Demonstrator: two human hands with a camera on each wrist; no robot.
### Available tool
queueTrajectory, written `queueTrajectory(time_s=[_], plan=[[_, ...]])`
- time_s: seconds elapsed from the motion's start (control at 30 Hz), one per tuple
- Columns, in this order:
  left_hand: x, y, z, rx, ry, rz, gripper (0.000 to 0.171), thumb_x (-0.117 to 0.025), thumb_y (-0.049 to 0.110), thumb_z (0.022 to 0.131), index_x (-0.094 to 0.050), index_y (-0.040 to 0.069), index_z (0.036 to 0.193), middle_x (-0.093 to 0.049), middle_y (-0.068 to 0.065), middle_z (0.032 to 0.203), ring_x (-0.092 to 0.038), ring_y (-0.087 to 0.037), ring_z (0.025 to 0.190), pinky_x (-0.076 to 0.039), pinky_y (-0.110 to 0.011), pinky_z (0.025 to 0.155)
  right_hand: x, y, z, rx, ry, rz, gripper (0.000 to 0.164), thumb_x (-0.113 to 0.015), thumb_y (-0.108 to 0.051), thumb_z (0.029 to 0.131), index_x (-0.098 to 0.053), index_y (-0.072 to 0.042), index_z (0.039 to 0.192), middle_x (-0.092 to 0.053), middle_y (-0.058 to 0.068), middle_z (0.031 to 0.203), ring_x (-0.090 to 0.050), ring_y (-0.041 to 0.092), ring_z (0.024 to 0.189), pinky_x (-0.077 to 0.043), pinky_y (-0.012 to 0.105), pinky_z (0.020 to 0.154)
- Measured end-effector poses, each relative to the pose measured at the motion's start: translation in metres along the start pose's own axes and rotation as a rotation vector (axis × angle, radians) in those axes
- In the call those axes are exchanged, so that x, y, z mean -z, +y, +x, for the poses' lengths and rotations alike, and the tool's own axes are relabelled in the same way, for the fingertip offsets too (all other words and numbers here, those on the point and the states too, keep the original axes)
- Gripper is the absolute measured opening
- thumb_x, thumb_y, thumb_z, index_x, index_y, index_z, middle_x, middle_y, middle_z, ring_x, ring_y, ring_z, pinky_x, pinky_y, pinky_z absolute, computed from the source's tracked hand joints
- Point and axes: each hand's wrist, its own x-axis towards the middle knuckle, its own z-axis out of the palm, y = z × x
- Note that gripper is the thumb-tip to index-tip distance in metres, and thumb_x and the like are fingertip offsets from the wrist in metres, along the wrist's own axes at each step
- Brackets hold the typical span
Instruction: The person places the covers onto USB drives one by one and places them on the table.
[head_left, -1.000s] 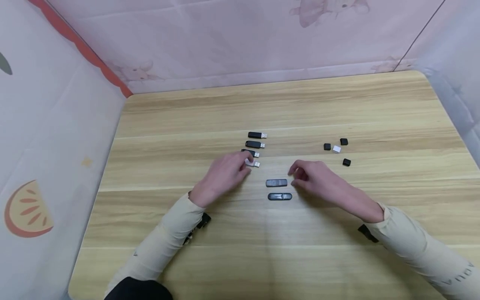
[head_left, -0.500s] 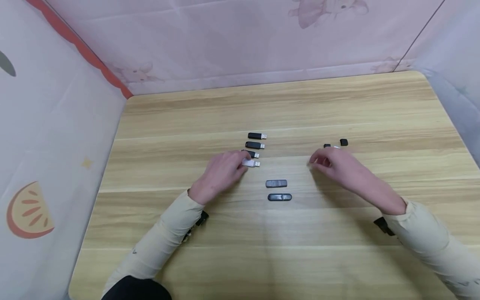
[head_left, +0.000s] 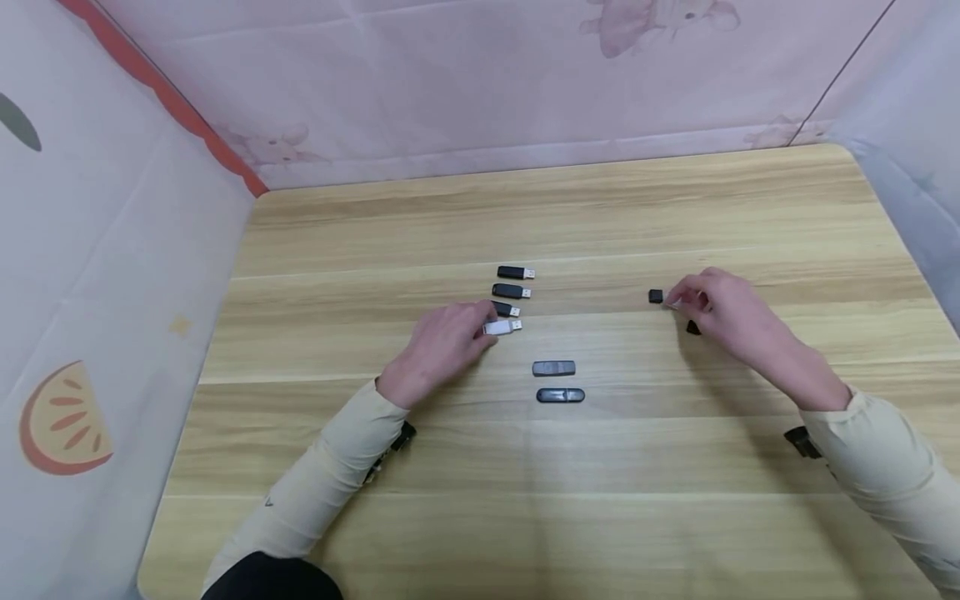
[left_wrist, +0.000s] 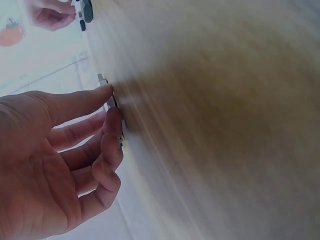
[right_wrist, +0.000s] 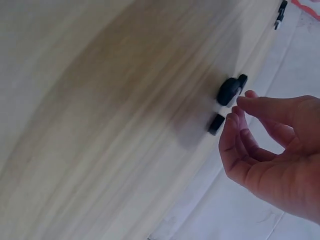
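My left hand point(head_left: 441, 346) pinches a white USB flash drive point(head_left: 498, 327) between thumb and fingers, its metal plug pointing right. In the left wrist view the thumb point(left_wrist: 95, 100) lies along the drive's edge, close over the table. On the right side my right hand point(head_left: 731, 312) reaches over small loose caps. Its fingertips are right at a white cap point(head_left: 672, 305), mostly covered by them. A gap shows between thumb and forefinger in the right wrist view. One black cap point(head_left: 656, 296) lies left of the fingertips, another black cap point(head_left: 693, 328) below them, partly covered.
Uncapped black USB drives point(head_left: 512, 291) lie in a column beyond the white one. Nearer me lie a grey drive point(head_left: 553, 367) and a dark drive with rounded ends point(head_left: 560, 395). Fabric walls point(head_left: 480, 92) stand at the wooden table's point(head_left: 600, 517) back and sides.
My right hand has moved right and away from me, from beside the grey drive to the caps, covering some of them. The left hand has stayed at the white drive, now showing more of it.
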Motion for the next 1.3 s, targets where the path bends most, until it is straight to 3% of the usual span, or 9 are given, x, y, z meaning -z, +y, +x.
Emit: queueTrajectory(time_s=[0.23,0.73,1.3], plan=[[0.000,0.001,0.000,0.003,-0.001,0.030,0.020,-0.073,0.026,0.101,-0.070,0.011,0.114,-0.072,-0.003,0.089,-0.057,-0.014,0.071,-0.039,-0.025,0.055,-0.001,0.009,0.001,0.035,0.030,-0.001,0.030,-0.058,0.012,0.092,-0.075,-0.001,0.112,-0.069,0.021,0.102,-0.063,0.029,0.091,-0.048,0.030,0.073],[0.001,0.008,-0.003,-0.057,0.049,0.057,0.021,-0.074,0.027,0.100,-0.074,0.012,0.115,-0.071,-0.002,0.092,-0.059,-0.014,0.072,-0.043,-0.027,0.056,0.002,0.012,0.006,0.029,-0.030,-0.012,0.020,-0.068,0.005,0.094,-0.074,0.001,0.113,-0.066,0.011,0.091,-0.054,0.022,0.085,-0.042,0.028,0.070],[-0.001,0.013,-0.004,-0.067,0.045,0.012,0.021,-0.074,0.027,0.100,-0.075,0.014,0.116,-0.067,-0.001,0.092,-0.057,-0.013,0.071,-0.043,-0.024,0.056,0.006,0.009,0.007,-0.017,-0.081,0.001,0.020,-0.073,-0.004,0.097,-0.073,0.007,0.114,-0.072,0.023,0.102,-0.066,0.033,0.094,-0.052,0.045,0.081]])
